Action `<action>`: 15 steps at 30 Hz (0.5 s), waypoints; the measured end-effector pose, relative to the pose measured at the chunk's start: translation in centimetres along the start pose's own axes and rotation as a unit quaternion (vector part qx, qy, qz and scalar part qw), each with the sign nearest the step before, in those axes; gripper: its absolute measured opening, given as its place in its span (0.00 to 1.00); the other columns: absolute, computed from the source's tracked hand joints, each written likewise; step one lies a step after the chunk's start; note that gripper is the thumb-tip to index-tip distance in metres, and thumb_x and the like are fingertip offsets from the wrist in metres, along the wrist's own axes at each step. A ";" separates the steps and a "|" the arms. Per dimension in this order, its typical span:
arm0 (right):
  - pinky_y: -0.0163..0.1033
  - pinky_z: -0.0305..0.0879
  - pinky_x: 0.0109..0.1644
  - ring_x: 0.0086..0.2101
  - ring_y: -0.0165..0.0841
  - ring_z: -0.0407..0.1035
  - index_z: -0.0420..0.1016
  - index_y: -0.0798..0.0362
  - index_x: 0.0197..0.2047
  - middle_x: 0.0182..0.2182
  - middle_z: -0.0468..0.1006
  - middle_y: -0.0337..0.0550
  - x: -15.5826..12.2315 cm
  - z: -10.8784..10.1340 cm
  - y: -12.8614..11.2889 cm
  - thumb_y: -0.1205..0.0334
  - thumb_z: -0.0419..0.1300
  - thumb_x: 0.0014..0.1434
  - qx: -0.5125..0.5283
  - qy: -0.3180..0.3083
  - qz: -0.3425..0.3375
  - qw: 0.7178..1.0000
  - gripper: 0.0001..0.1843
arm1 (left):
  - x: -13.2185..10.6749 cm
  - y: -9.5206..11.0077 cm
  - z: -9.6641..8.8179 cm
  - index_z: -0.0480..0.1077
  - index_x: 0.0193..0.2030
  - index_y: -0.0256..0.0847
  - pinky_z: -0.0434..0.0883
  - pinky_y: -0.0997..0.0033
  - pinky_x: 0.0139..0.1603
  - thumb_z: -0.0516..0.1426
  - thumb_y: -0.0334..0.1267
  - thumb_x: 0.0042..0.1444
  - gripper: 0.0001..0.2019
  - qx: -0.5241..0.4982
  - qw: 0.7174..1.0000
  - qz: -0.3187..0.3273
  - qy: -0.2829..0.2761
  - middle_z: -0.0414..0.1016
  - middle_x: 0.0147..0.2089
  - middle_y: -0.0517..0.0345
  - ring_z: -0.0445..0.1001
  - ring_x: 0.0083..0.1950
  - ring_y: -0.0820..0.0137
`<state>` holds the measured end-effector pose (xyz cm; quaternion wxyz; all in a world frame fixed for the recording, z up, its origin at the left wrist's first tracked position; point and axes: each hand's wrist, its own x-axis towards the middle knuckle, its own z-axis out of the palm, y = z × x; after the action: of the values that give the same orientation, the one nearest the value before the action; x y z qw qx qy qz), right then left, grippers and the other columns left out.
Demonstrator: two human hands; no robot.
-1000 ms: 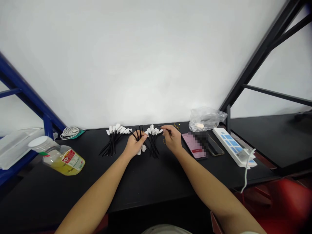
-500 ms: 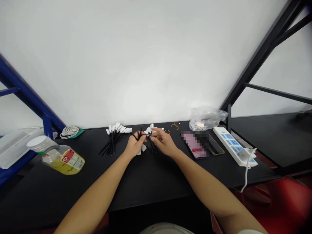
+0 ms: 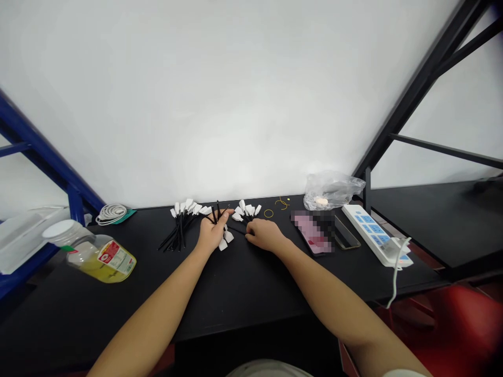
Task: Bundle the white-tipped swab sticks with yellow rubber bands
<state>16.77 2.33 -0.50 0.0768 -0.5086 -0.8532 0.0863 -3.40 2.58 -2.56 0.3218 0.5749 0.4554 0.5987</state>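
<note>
My left hand (image 3: 212, 233) is closed around several short black cables (image 3: 218, 212), whose dark ends stick up past the thumb. White tag-like ends (image 3: 225, 240) of that bunch hang out below the palm. To the right, my right hand (image 3: 265, 234) has its fingers curled down at the lower part of a small pile of black cables with white ends (image 3: 247, 209). A dark strand shows at its fingertips, which are partly hidden. Left of my left hand lies a larger fanned pile of black cables with white ends (image 3: 181, 222).
Yellow rubber bands (image 3: 268, 213) lie behind my right hand. A phone (image 3: 346, 231), a white power strip (image 3: 375, 235) and a clear plastic bag (image 3: 333, 189) are on the right. At left stand a jar of yellow liquid (image 3: 106, 259) and a coiled white cable (image 3: 113, 213).
My right hand has moved away from my left hand and down onto the right-hand cable pile. My left hand, still holding its bunch, has shifted slightly left.
</note>
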 end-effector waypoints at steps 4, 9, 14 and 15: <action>0.35 0.58 0.35 0.36 0.34 0.72 0.77 0.50 0.34 0.35 0.80 0.42 0.1 -0.4 0.6 0.63 0.59 0.59 0.029 0.039 0.047 0.998 0.05 | 0.1 0.6 -0.1 0.77 0.43 0.40 0.73 0.58 0.56 0.59 0.47 0.61 0.13 0.023 0.999 0.044 0.017 0.82 0.46 0.50 0.79 0.52 0.60; 0.34 0.58 0.33 0.29 0.31 0.69 0.75 0.50 0.32 0.28 0.78 0.38 0.3 -0.9 0.9 0.60 0.59 0.59 0.196 0.191 0.094 0.957 0.06 | 0.2 0.3 -0.2 0.79 0.46 0.41 0.72 0.56 0.56 0.59 0.48 0.60 0.15 0.060 0.997 0.039 0.009 0.81 0.47 0.50 0.78 0.51 0.59; 0.33 0.62 0.30 0.23 0.29 0.65 0.74 0.52 0.38 0.25 0.75 0.37 0.0 -0.9 0.7 0.51 0.59 0.62 0.369 0.317 0.047 0.873 0.12 | 0.2 -0.1 -0.3 0.79 0.49 0.42 0.71 0.55 0.58 0.60 0.48 0.59 0.16 0.063 0.997 0.043 0.003 0.80 0.47 0.50 0.77 0.52 0.59; 0.33 0.62 0.29 0.23 0.28 0.65 0.74 0.52 0.39 0.25 0.75 0.37 -0.1 -0.9 0.6 0.50 0.59 0.62 0.388 0.330 0.039 0.860 0.14 | 0.2 -0.1 -0.3 0.79 0.49 0.41 0.71 0.56 0.58 0.60 0.48 0.59 0.17 0.063 0.997 0.039 -0.001 0.80 0.47 0.49 0.77 0.52 0.59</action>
<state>17.53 2.60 0.20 0.5417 -0.4690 -0.6549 0.2401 -3.72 2.79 -2.58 0.2615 0.6119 0.4695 0.5802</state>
